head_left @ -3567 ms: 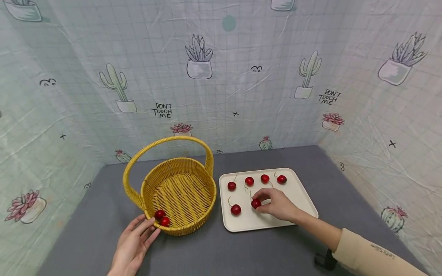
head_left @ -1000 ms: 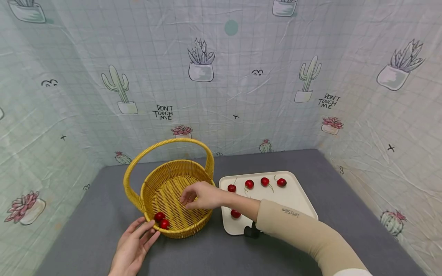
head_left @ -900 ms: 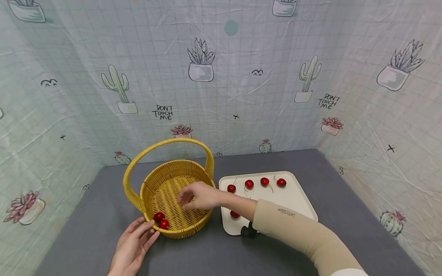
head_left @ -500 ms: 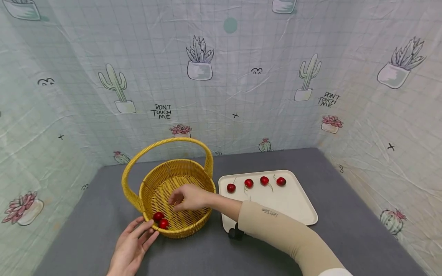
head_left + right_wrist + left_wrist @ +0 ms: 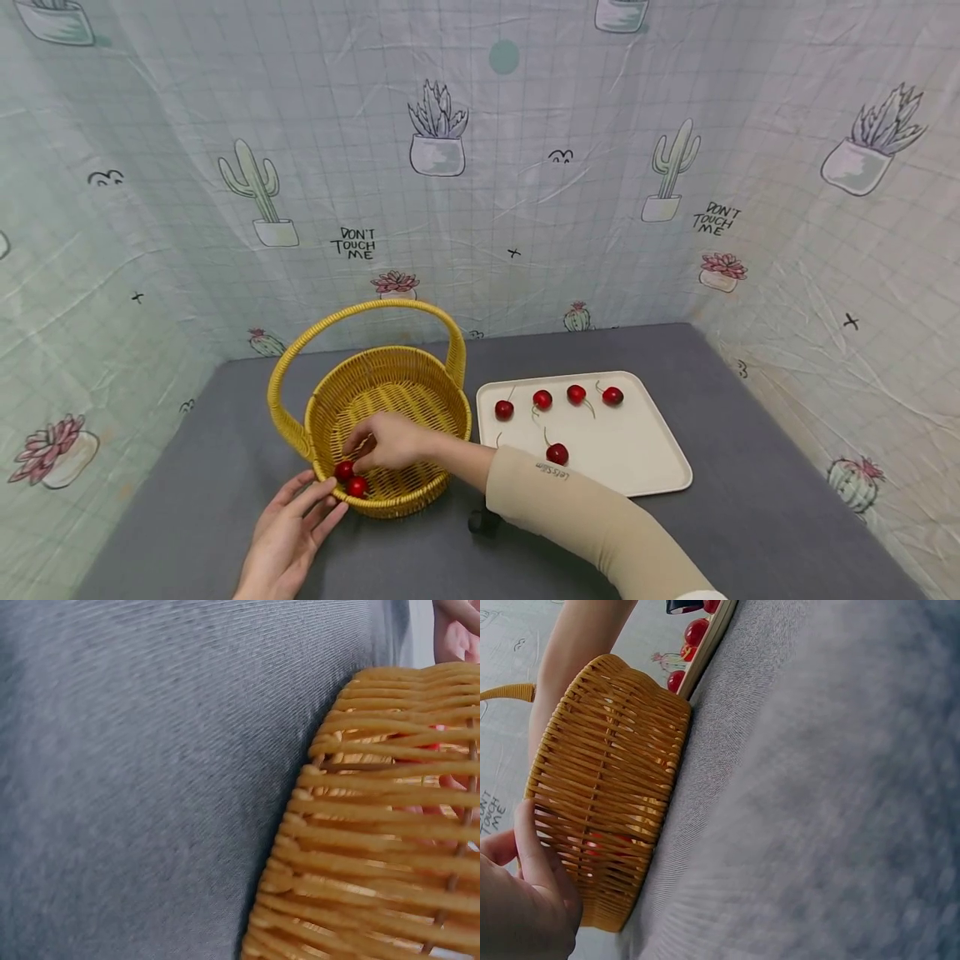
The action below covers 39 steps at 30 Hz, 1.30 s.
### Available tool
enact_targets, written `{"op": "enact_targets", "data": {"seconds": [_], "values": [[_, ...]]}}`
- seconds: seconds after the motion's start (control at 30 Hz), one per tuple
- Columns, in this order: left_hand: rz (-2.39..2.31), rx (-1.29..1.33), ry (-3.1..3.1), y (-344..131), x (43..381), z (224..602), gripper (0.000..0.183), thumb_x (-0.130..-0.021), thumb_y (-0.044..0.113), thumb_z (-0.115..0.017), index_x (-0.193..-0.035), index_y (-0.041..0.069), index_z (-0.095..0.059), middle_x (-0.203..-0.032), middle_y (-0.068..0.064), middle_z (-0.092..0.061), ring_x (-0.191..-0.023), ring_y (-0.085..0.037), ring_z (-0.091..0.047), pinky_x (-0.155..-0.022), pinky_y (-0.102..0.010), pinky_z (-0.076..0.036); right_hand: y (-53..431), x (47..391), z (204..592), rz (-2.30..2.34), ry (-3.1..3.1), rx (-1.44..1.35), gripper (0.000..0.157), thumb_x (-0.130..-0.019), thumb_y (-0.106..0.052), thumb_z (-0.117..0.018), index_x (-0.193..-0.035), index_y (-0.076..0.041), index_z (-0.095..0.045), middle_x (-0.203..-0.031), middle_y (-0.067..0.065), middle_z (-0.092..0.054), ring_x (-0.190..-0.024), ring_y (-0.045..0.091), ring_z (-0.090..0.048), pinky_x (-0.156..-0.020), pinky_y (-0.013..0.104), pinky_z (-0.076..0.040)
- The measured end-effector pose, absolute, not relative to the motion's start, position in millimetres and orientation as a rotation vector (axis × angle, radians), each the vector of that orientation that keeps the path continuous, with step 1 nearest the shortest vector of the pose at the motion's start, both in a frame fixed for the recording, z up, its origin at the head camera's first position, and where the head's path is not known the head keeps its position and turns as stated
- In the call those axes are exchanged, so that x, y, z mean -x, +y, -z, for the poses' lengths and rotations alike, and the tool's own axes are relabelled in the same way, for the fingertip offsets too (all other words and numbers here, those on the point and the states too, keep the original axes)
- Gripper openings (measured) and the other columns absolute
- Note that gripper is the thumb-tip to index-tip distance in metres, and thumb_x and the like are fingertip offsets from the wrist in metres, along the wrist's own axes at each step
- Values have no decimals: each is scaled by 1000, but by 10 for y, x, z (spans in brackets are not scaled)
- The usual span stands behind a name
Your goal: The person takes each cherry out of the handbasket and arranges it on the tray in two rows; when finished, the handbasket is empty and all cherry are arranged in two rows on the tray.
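A yellow wicker basket (image 5: 442,454) with a tall handle stands on the grey table, with two red cherries (image 5: 357,487) inside near its front left rim. My left hand (image 5: 288,533) holds that rim. In the left wrist view, a finger (image 5: 531,847) lies against the woven outer wall. My right hand (image 5: 393,442) reaches down into the basket, its thumb and fingers bent loosely around the rear cherry (image 5: 344,472). Whether the fingertips touch it is hard to see. In the right wrist view the basket's weave mostly hides this hand.
A cream tray (image 5: 637,467) lies right of the basket, bearing several stemmed cherries (image 5: 557,453). My right forearm sleeve (image 5: 570,500) crosses its front left corner, hiding one cherry except for its stem. A patterned cloth (image 5: 510,183) hangs behind and at both sides.
My right hand has gone from a cherry on the tray leftward into the basket, down to the two cherries. The cherry it held stays on the tray. My left hand remains at the rim.
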<state>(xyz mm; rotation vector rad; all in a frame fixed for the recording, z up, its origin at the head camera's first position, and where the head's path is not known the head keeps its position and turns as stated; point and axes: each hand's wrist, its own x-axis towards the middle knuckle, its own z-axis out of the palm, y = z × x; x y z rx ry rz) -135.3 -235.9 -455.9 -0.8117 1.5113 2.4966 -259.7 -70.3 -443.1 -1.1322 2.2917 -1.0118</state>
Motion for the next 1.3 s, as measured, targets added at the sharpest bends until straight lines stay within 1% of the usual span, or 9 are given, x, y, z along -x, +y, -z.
{"op": "enact_targets", "data": {"seconds": [0.17, 0.3, 0.4, 0.57, 0.67, 0.83, 1.0, 1.1, 1.3], "values": [[-2509, 816, 1498, -2356, 1345, 4557, 26, -103, 7, -64, -116, 20, -45, -103, 3, -60, -83, -6, -63, -94, -29, -60, -762, 2578, 4444, 948, 2316, 1144, 29, -96, -8, -75, -124, -5, -71, -112, 0, -72, -92, -1, -66, -73, 9, -53], [-2510, 809, 1500, -2356, 1341, 4552, 26, -103, 7, -64, -116, 20, -45, -102, 3, -61, -83, -6, -63, -94, -29, -60, -798, 2578, 4455, 886, 2329, 1178, 31, -97, -9, -73, -128, -10, -71, -119, -2, -71, -101, 3, -66, -78, 9, -52], [-2510, 811, 1498, -2355, 1340, 4552, 27, -103, 7, -64, -116, 20, -45, -102, 4, -61, -83, -6, -63, -94, -29, -60, -815, 2575, 4464, 844, 2347, 1203, 30, -98, -11, -73, -128, -13, -72, -120, -5, -71, -105, 3, -66, -82, 9, -51], [-2511, 813, 1498, -2353, 1335, 4552, 28, -103, 7, -64, -117, 20, -44, -102, 4, -61, -83, -5, -63, -94, -29, -60, -837, 2568, 4464, 780, 2380, 1239, 24, -98, -15, -74, -122, -16, -75, -110, -11, -72, -98, -3, -63, -83, 9, -50], [-2511, 810, 1505, -2351, 1329, 4549, 28, -103, 8, -64, -117, 20, -43, -101, 3, -61, -82, -5, -63, -94, -29, -60, -846, 2574, 4465, 786, 2374, 1241, 22, -98, -14, -74, -120, -14, -76, -106, -11, -72, -95, -4, -62, -82, 9, -50], [-2520, 811, 1503, -2347, 1328, 4552, 28, -103, 7, -65, -116, 20, -44, -101, 4, -61, -82, -6, -63, -94, -29, -60, -830, 2581, 4453, 834, 2363, 1209, 22, -98, -12, -73, -120, -11, -74, -105, -7, -72, -93, -1, -63, -80, 10, -52], [-2512, 811, 1514, -2343, 1336, 4558, 30, -102, 7, -65, -117, 20, -43, -102, 5, -61, -82, -6, -63, -93, -29, -60, -788, 2587, 4436, 896, 2374, 1164, 23, -99, -13, -72, -121, -10, -74, -102, -8, -71, -92, 1, -63, -77, 11, -53], [-2507, 816, 1521, -2343, 1334, 4559, 29, -102, 7, -65, -117, 20, -43, -101, 5, -61, -82, -6, -63, -93, -29, -61, -760, 2597, 4424, 929, 2372, 1161, 23, -99, -14, -72, -122, -10, -74, -103, -7, -72, -93, 1, -63, -77, 11, -53], [-2509, 822, 1523, -2340, 1334, 4550, 27, -102, 7, -65, -115, 20, -45, -101, 4, -59, -82, -5, -63, -92, -29, -61, -685, 2617, 4358, 1012, 2376, 1136, 20, -99, -15, -72, -118, -9, -74, -107, -5, -71, -96, 4, -66, -79, 13, -54]]}}
